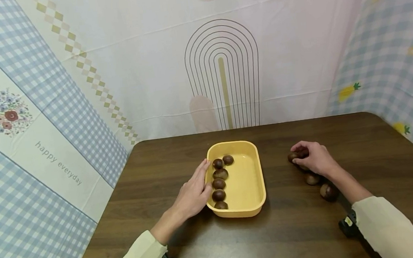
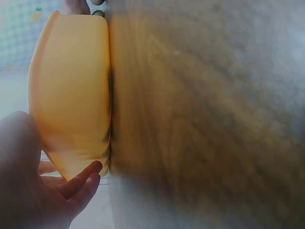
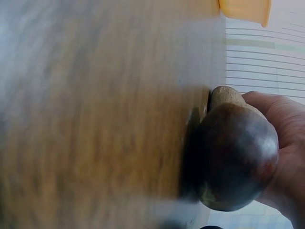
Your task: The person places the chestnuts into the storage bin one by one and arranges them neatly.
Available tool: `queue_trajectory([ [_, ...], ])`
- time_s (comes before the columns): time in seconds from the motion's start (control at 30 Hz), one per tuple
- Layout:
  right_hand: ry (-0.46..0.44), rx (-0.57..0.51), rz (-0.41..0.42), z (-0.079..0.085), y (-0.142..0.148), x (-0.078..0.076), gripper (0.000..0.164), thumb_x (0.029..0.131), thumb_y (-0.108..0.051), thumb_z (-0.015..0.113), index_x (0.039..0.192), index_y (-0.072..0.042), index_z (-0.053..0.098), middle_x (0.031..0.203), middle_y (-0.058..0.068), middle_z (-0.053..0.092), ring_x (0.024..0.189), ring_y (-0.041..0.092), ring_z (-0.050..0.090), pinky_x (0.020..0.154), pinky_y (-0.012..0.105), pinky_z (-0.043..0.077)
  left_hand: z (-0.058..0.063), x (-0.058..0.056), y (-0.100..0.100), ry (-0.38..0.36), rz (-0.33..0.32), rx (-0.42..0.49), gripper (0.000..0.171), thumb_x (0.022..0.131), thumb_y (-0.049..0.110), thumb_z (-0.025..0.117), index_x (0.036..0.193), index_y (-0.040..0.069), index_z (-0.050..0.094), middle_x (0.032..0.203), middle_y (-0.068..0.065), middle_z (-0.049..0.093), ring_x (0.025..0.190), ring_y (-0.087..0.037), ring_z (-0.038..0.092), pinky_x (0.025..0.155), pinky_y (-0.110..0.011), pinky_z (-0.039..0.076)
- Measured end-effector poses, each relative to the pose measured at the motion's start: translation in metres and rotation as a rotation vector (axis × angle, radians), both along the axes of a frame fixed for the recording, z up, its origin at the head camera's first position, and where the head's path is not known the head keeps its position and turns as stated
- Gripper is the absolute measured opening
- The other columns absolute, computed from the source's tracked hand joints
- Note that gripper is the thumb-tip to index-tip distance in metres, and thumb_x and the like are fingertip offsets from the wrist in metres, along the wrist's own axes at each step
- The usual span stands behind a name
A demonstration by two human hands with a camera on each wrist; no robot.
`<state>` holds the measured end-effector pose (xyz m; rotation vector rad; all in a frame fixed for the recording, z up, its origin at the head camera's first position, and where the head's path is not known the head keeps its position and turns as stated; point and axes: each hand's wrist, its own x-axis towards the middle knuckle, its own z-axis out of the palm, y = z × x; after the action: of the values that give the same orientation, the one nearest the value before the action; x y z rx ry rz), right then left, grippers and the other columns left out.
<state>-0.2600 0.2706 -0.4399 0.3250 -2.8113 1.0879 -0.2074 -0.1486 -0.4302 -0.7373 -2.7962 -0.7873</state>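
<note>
A yellow rectangular tray (image 1: 261, 177) sits mid-table, with several brown chestnuts (image 1: 218, 184) lined up along its inner left side. My left hand (image 1: 193, 191) rests against the tray's left wall, fingers extended and thumb at the rim; the left wrist view shows its fingers (image 2: 83, 183) along the outer wall. To the right of the tray, my right hand (image 1: 315, 159) pinches a chestnut (image 1: 293, 157) between thumb and fingers, low over the table. Beneath and behind that hand lie more chestnuts (image 1: 328, 192); the palm partly hides some. One chestnut (image 3: 238, 157) looms large in the right wrist view.
The dark wooden table (image 1: 286, 236) ends at a back edge against a white printed cloth (image 1: 288, 56). Checked blue cloth (image 1: 401, 79) hangs at both sides. Dark wrist-worn devices (image 1: 347, 226) sit below both sleeves.
</note>
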Motion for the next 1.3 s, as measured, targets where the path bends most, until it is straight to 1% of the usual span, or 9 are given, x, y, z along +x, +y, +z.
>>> queue_trajectory([
  [0.23,0.020,0.008,-0.010,0.000,0.000,-0.001,0.031,0.094,-0.008,0.079,0.122,0.002,0.071,0.106,0.018,0.074,0.098,0.034,0.070,0.083,0.049,0.053,-0.001,0.000,-0.001,0.002,-0.004,0.001,0.066,0.103,0.017,0.051,0.166,0.008,0.033,0.174,-0.009,0.029,0.148,-0.030,0.046,0.105,-0.061,0.048],
  [0.5,0.006,0.008,0.002,0.000,-0.001,0.000,0.031,0.094,-0.007,0.079,0.123,0.003,0.070,0.109,0.019,0.073,0.099,0.036,0.069,0.086,0.054,0.053,-0.002,0.000,0.000,0.005,0.001,0.004,0.066,0.103,0.016,0.052,0.166,0.008,0.034,0.174,-0.009,0.029,0.148,-0.031,0.046,0.105,-0.062,0.048],
  [0.73,0.006,0.010,0.003,-0.001,0.001,0.000,0.032,0.094,-0.008,0.080,0.122,0.003,0.070,0.107,0.019,0.073,0.097,0.034,0.069,0.083,0.052,0.053,-0.001,0.000,0.001,0.009,0.000,0.008,0.066,0.102,0.013,0.053,0.165,0.006,0.035,0.173,-0.010,0.030,0.148,-0.031,0.047,0.106,-0.060,0.048],
  [0.97,0.043,0.007,-0.015,0.002,0.000,0.000,0.031,0.093,-0.008,0.080,0.121,0.001,0.071,0.107,0.018,0.075,0.099,0.035,0.070,0.085,0.051,0.051,-0.002,0.000,0.001,0.015,0.002,0.009,0.066,0.102,0.012,0.052,0.165,0.005,0.035,0.173,-0.010,0.031,0.147,-0.032,0.047,0.105,-0.060,0.048],
  [1.07,0.055,0.006,-0.013,0.004,-0.001,0.000,0.030,0.093,-0.008,0.080,0.120,0.001,0.071,0.106,0.017,0.075,0.098,0.035,0.069,0.083,0.049,0.052,-0.002,-0.001,0.001,0.011,0.002,0.008,0.066,0.102,0.013,0.052,0.165,0.005,0.035,0.173,-0.010,0.030,0.147,-0.032,0.047,0.106,-0.060,0.048],
  [1.3,0.057,0.015,-0.011,0.013,-0.007,-0.001,0.030,0.094,-0.010,0.080,0.121,-0.001,0.071,0.104,0.016,0.074,0.095,0.031,0.068,0.081,0.047,0.052,-0.002,-0.001,0.000,0.006,0.001,0.003,0.066,0.103,0.015,0.051,0.166,0.006,0.034,0.174,-0.009,0.029,0.148,-0.031,0.046,0.107,-0.059,0.048],
])
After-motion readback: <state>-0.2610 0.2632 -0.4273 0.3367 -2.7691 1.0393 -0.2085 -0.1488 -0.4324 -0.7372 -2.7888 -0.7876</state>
